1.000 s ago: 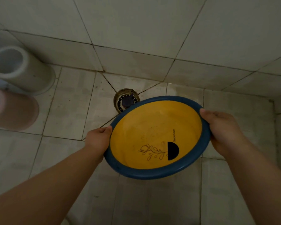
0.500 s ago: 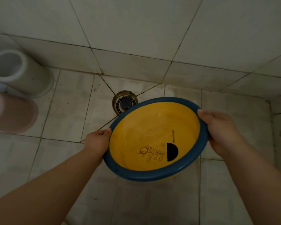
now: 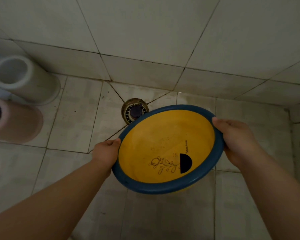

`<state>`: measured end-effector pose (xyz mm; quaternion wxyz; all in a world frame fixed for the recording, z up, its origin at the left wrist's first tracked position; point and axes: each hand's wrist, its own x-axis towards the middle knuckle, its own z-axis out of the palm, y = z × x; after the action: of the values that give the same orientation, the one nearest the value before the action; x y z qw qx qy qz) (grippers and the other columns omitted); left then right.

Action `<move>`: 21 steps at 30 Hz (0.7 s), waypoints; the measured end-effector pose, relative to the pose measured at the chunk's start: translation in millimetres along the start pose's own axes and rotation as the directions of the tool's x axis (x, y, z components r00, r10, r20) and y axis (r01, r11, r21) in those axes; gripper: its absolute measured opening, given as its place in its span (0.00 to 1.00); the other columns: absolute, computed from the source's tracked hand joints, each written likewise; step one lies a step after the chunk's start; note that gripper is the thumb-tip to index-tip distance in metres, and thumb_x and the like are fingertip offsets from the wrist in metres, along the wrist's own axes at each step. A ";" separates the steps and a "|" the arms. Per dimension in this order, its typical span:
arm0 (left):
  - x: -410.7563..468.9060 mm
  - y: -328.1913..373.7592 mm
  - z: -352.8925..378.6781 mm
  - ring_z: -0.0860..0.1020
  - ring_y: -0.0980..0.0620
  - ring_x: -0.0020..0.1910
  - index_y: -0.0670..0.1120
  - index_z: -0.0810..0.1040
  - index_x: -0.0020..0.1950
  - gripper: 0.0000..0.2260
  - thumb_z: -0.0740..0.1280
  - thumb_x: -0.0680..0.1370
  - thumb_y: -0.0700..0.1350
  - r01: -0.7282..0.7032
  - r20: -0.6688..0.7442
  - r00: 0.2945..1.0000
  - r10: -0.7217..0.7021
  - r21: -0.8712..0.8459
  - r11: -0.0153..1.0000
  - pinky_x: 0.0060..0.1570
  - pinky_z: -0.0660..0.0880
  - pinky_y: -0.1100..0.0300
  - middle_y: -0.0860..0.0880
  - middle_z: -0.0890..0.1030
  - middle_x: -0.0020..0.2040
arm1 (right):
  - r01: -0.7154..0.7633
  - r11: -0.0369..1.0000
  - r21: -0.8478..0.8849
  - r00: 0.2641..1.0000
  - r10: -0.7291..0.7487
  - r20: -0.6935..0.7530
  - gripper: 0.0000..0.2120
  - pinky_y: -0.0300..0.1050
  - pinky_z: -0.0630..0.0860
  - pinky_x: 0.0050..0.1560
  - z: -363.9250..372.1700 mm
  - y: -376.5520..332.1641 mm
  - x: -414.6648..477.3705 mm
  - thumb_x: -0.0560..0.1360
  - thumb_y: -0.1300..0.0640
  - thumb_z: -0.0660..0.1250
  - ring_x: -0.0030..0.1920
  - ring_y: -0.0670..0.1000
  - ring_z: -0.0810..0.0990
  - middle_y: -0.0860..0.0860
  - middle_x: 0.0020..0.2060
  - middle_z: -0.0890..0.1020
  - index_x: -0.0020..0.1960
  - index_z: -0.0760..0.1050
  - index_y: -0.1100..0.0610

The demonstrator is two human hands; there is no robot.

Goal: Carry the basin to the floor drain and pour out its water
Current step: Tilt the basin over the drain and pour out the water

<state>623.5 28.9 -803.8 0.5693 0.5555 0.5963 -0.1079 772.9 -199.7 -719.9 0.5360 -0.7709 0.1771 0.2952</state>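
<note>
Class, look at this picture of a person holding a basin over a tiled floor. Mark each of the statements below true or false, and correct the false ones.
1. Both hands grip the basin by its blue rim. True: the left hand and the right hand hold opposite sides.
2. The basin rests on the floor. False: it is held up in the air.
3. The floor drain lies past the basin's far edge, partly hidden by it. True.
4. The basin is red inside. False: it is yellow inside, with a flower drawing and a dark half circle.
5. Two containers, the white cylinder and the pink cylinder, stand to the right of the basin. False: they are on the left.
</note>
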 end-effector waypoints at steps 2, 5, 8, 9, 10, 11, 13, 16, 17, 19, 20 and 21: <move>0.2 -0.4 -0.6 0.78 0.38 0.57 0.41 0.78 0.61 0.16 0.63 0.78 0.49 0.001 0.003 1.000 -0.001 0.005 1.000 0.60 0.75 0.44 0.37 0.81 0.58 | 0.003 1.000 -0.004 1.000 -0.003 0.000 0.10 0.45 0.73 0.37 0.4 -0.7 -0.6 0.77 0.55 0.61 0.38 0.52 0.79 0.55 0.38 0.81 0.40 0.77 0.57; 0.7 -1.1 -0.7 0.78 0.38 0.56 0.41 0.79 0.61 0.16 0.63 0.78 0.49 0.002 0.002 1.000 -0.002 0.012 1.000 0.59 0.75 0.44 0.37 0.81 0.58 | 0.005 1.000 -0.004 1.000 -0.005 0.005 0.10 0.45 0.73 0.37 0.4 -0.8 -0.6 0.77 0.55 0.62 0.38 0.52 0.79 0.55 0.38 0.81 0.41 0.77 0.57; 0.4 -1.2 -0.3 0.78 0.38 0.56 0.41 0.78 0.62 0.17 0.63 0.79 0.48 0.003 0.006 1.000 -0.003 0.011 1.000 0.59 0.76 0.45 0.37 0.81 0.58 | 0.011 1.000 -0.008 1.000 -0.011 0.007 0.10 0.45 0.75 0.38 -0.5 -0.5 -0.6 0.77 0.55 0.62 0.39 0.53 0.80 0.55 0.40 0.82 0.43 0.78 0.58; 0.7 -1.4 -0.2 0.78 0.38 0.56 0.41 0.78 0.62 0.17 0.63 0.79 0.49 0.004 0.007 1.000 -0.005 0.014 1.000 0.59 0.76 0.45 0.37 0.81 0.58 | 0.010 1.000 -0.008 1.000 -0.010 0.006 0.09 0.45 0.75 0.38 -0.7 -0.2 -0.4 0.77 0.55 0.62 0.40 0.53 0.80 0.56 0.40 0.82 0.43 0.78 0.58; 0.4 -1.1 0.0 0.78 0.38 0.56 0.41 0.78 0.62 0.17 0.62 0.79 0.49 0.005 0.009 1.000 -0.005 0.017 1.000 0.59 0.76 0.45 0.37 0.81 0.58 | 0.007 1.000 -0.006 1.000 -0.007 0.003 0.09 0.45 0.75 0.38 -0.8 -0.2 -0.5 0.77 0.55 0.62 0.40 0.53 0.80 0.56 0.41 0.82 0.43 0.78 0.58; 0.4 -1.2 0.0 0.78 0.38 0.57 0.41 0.77 0.63 0.17 0.62 0.79 0.49 0.006 0.011 1.000 -0.006 0.020 1.000 0.59 0.75 0.45 0.37 0.81 0.58 | 0.006 1.000 -0.004 1.000 -0.006 0.000 0.09 0.45 0.74 0.38 -0.7 -0.3 -0.5 0.77 0.55 0.62 0.39 0.53 0.80 0.55 0.40 0.82 0.43 0.78 0.57; 0.2 -1.3 0.2 0.78 0.38 0.57 0.41 0.77 0.63 0.17 0.62 0.79 0.49 0.003 0.011 1.000 -0.003 0.033 0.999 0.59 0.75 0.46 0.37 0.80 0.58 | 0.007 1.000 -0.003 1.000 -0.007 -0.005 0.09 0.44 0.73 0.36 -0.6 -0.7 -1.1 0.77 0.55 0.62 0.38 0.52 0.79 0.54 0.38 0.81 0.41 0.77 0.57; -0.2 -1.1 0.7 0.78 0.38 0.57 0.40 0.78 0.62 0.17 0.62 0.79 0.48 -0.001 0.011 1.000 0.001 0.039 0.999 0.59 0.75 0.46 0.37 0.80 0.59 | 0.007 1.000 -0.003 1.000 -0.007 -0.008 0.10 0.43 0.72 0.35 -1.1 -1.3 -1.3 0.77 0.55 0.62 0.36 0.51 0.78 0.54 0.37 0.81 0.41 0.77 0.57; -0.3 -1.0 0.8 0.78 0.38 0.57 0.40 0.78 0.62 0.17 0.62 0.79 0.48 0.002 0.013 1.000 -0.002 0.038 0.999 0.59 0.75 0.46 0.37 0.80 0.59 | 0.005 1.000 -0.002 1.000 -0.005 -0.006 0.10 0.43 0.72 0.35 -1.4 -1.4 -1.3 0.77 0.54 0.62 0.36 0.52 0.78 0.54 0.37 0.81 0.41 0.77 0.57; -0.3 -0.9 1.2 0.78 0.38 0.57 0.39 0.77 0.62 0.17 0.62 0.79 0.48 0.006 0.018 1.000 -0.007 0.036 0.999 0.58 0.75 0.47 0.37 0.80 0.58 | 0.002 1.000 0.000 1.000 -0.002 -0.004 0.09 0.44 0.73 0.36 -1.3 -1.9 -1.2 0.77 0.54 0.62 0.38 0.52 0.79 0.54 0.38 0.81 0.41 0.77 0.57; -0.6 -0.7 1.5 0.78 0.39 0.56 0.39 0.77 0.62 0.17 0.62 0.79 0.48 0.008 0.019 1.000 -0.008 0.036 0.999 0.57 0.75 0.48 0.37 0.80 0.58 | 0.001 1.000 0.000 1.000 -0.001 -0.006 0.09 0.44 0.73 0.36 -1.1 -2.3 -1.4 0.77 0.54 0.62 0.38 0.52 0.79 0.54 0.38 0.81 0.41 0.77 0.57; -0.8 -0.5 1.7 0.78 0.40 0.54 0.40 0.77 0.62 0.17 0.62 0.79 0.48 0.008 0.021 1.000 -0.009 0.035 0.999 0.56 0.75 0.49 0.37 0.80 0.58 | 0.001 1.000 0.000 1.000 -0.001 -0.009 0.09 0.43 0.73 0.36 -0.8 -2.8 -1.5 0.77 0.55 0.62 0.37 0.51 0.79 0.54 0.38 0.81 0.41 0.77 0.56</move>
<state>623.9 26.9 -804.0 0.5656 0.5616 0.5905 -0.1265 773.7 -199.5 -716.7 0.5354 -0.7723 0.1791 0.2912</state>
